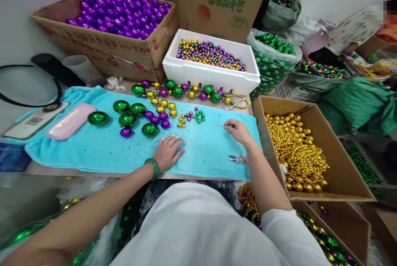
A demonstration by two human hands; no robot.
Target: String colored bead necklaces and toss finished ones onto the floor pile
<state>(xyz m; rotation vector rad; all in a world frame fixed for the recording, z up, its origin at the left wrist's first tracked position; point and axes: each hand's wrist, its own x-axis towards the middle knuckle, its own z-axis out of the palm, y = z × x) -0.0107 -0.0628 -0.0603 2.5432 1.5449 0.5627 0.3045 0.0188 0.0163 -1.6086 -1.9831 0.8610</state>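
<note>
Needle [221, 125], thin and dark, is pinched in your right grip [238, 130], over the right part of the blue towel [211, 150]. Thumb and fingertips closed on it, one end poking out left. Your left grip [168, 151] is flat, palm down on the towel, fingers a bit spread, nothing visible in it. Snips [236, 159] lie by your right forearm, which partly covers them. Small gold beads [181, 122], small purple beads [189, 116] and small green beads [200, 116] sit beyond, between your hands. Bead strand [177, 91] runs behind; white foam box [204, 76] of mixed beads behind that. Gold-bead carton [347, 180] on your right, purple-bead carton [108, 57] back left, pink case [71, 121] far left on the towel.

Counts: 1 needle, 1 snips, 5 large green beads [127, 120], 5 larger purple beads [126, 132], about 6 larger gold beads [154, 101]. Small ones: can't count reliably.
</note>
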